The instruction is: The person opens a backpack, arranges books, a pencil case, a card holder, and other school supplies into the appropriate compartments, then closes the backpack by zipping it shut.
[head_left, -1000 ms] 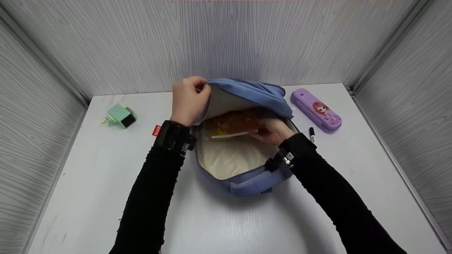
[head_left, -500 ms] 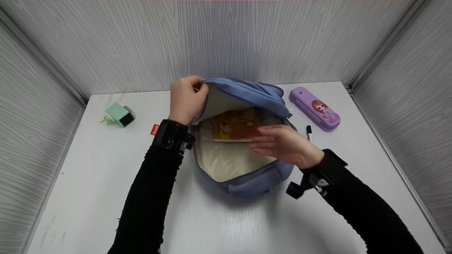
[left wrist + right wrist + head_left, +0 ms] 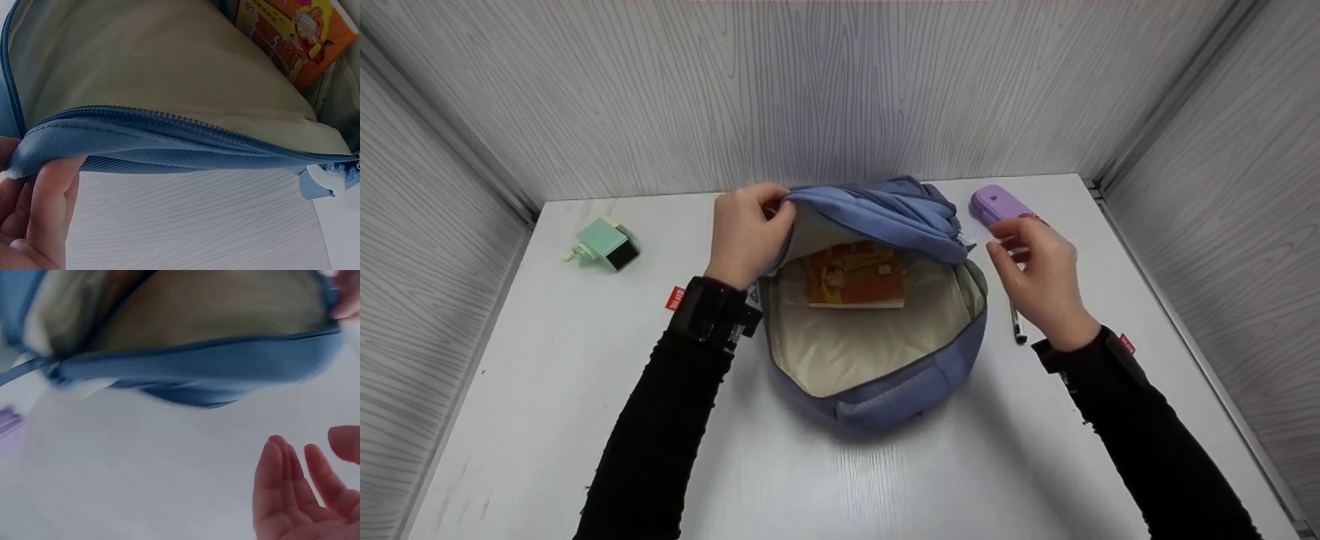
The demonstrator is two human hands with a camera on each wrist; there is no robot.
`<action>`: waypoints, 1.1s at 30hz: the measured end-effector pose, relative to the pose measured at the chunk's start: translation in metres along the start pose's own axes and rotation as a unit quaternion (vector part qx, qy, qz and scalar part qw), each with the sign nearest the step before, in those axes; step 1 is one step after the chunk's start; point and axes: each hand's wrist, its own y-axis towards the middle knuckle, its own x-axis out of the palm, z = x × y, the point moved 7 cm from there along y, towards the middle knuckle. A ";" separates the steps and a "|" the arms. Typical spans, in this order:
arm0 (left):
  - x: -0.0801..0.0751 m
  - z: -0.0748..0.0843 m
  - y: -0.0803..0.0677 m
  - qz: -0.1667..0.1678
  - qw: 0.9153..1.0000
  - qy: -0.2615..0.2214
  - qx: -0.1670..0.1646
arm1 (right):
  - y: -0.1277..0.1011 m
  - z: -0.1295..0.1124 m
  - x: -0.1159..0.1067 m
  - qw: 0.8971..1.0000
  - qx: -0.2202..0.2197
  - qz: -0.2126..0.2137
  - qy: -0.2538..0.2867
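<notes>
My left hand [image 3: 750, 232] pinches the upper edge of the blue backpack's flap and holds it raised. In the left wrist view, thumb and fingers [image 3: 53, 197] fold over the cloth beside the zip. The backpack [image 3: 885, 405] lies unzipped, its cream lining showing. An orange picture book [image 3: 859, 289] rests inside, partly shaded by the flap. To the right of the bag, my right hand [image 3: 1042, 277] hovers with loosely bent fingers and nothing in them. It overlaps the purple pencil case [image 3: 997, 201] and covers part of a marker [image 3: 1018, 326].
A mint-green toy-like block [image 3: 604, 240] with a black face sits at the table's far left. White table [image 3: 585, 390] surrounds the bag, with grey wood-grain panels [image 3: 825, 90] behind and at both sides.
My right hand has let go of the book, come out of the backpack and moved right, over beside the pencil case. The left hand keeps the flap, now slightly lower.
</notes>
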 end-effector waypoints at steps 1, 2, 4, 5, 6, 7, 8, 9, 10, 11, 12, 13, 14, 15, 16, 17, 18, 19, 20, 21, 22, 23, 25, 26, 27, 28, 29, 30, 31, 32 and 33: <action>0.000 -0.001 -0.004 0.001 1.000 0.001 0.007 | 0.000 0.008 0.005 1.000 0.005 -0.013 -0.004; 0.000 -0.003 -0.008 0.001 1.000 0.002 0.015 | -0.002 0.015 0.010 1.000 0.010 -0.029 -0.006; 0.000 -0.006 -0.019 0.001 1.000 0.003 0.030 | -0.007 0.027 0.021 0.998 0.026 -0.063 -0.004; 0.001 -0.008 -0.026 0.000 0.999 0.002 0.035 | -0.010 0.032 0.027 0.996 0.032 -0.078 -0.003; 0.002 -0.010 -0.033 -0.002 0.999 0.004 0.042 | -0.013 0.036 0.032 0.995 0.035 -0.091 -0.004; 0.003 -0.012 -0.041 -0.004 0.999 0.006 0.048 | -0.017 0.041 0.037 0.994 0.038 -0.100 -0.005; 0.005 -0.015 -0.050 -0.008 0.999 0.009 0.052 | -0.020 0.045 0.041 0.994 0.040 -0.106 -0.006; 0.007 -0.018 -0.059 -0.011 0.998 0.014 0.057 | -0.023 0.049 0.044 0.993 0.042 -0.109 -0.008; 0.010 -0.020 -0.068 -0.015 0.998 0.020 0.061 | -0.025 0.054 0.047 0.993 0.047 -0.112 -0.009; 0.013 -0.023 -0.078 -0.019 0.997 0.028 0.067 | -0.027 0.058 0.049 0.992 0.051 -0.113 -0.011; 0.016 -0.026 -0.088 -0.022 0.996 0.037 0.073 | -0.030 0.063 0.051 0.992 0.058 -0.113 -0.014; 0.019 -0.029 -0.098 -0.027 0.995 0.048 0.078 | -0.032 0.067 0.053 0.991 0.066 -0.114 -0.017; 0.023 -0.032 -0.107 -0.031 0.994 0.060 0.085 | -0.033 0.072 0.054 0.991 0.073 -0.113 -0.019; 0.026 -0.035 -0.117 -0.034 0.992 0.075 0.092 | -0.035 0.077 0.055 0.990 0.081 -0.114 -0.021; 0.030 -0.037 -0.127 -0.037 0.990 0.092 0.100 | -0.036 0.081 0.057 0.989 0.087 -0.115 -0.022; 0.034 -0.040 -0.136 -0.040 0.987 0.111 0.109 | -0.037 0.085 0.058 0.989 0.092 -0.116 -0.024; 0.038 -0.042 -0.146 -0.044 0.984 0.129 0.117 | -0.038 0.089 0.059 0.988 0.095 -0.118 -0.026; 0.042 -0.045 -0.155 -0.046 0.980 0.147 0.126 | -0.039 0.093 0.060 0.988 0.098 -0.119 -0.027; 0.046 -0.048 -0.164 -0.047 0.976 0.163 0.133 | -0.039 0.096 0.060 0.987 0.100 -0.119 -0.029; 0.050 -0.050 -0.172 -0.049 0.973 0.179 0.141 | -0.039 0.099 0.061 0.987 0.102 -0.120 -0.031; 0.055 -0.053 -0.179 -0.050 0.969 0.190 0.147 | -0.039 0.102 0.062 0.987 0.104 -0.121 -0.033; 0.058 -0.054 -0.185 -0.049 0.967 0.196 0.152 | -0.039 0.106 0.062 0.986 0.108 -0.123 -0.036; 0.065 -0.057 -0.196 -0.043 0.964 0.207 0.162 | -0.037 0.114 0.065 0.984 0.118 -0.129 -0.042; 0.068 -0.058 -0.199 -0.039 0.963 0.211 0.166 | -0.036 0.118 0.066 0.983 0.124 -0.132 -0.043; 0.070 -0.058 -0.202 -0.033 0.961 0.215 0.171 | -0.035 0.123 0.069 0.981 0.130 -0.138 -0.045; 0.072 -0.057 -0.204 -0.026 0.959 0.220 0.176 | -0.034 0.128 0.072 0.979 0.136 -0.143 -0.047; 0.074 -0.056 -0.206 -0.021 0.957 0.225 0.180 | -0.033 0.132 0.074 0.978 0.140 -0.146 -0.049; 0.076 -0.055 -0.208 -0.015 0.955 0.230 0.186 | -0.032 0.136 0.078 0.977 0.145 -0.150 -0.052; 0.077 -0.054 -0.210 -0.011 0.953 0.234 0.190 | -0.032 0.140 0.081 0.976 0.147 -0.153 -0.055; 0.079 -0.053 -0.211 -0.008 0.952 0.237 0.195 | -0.031 0.143 0.084 0.975 0.147 -0.156 -0.058; 0.081 -0.051 -0.212 -0.007 0.950 0.239 0.199 | -0.030 0.146 0.087 0.975 0.145 -0.158 -0.062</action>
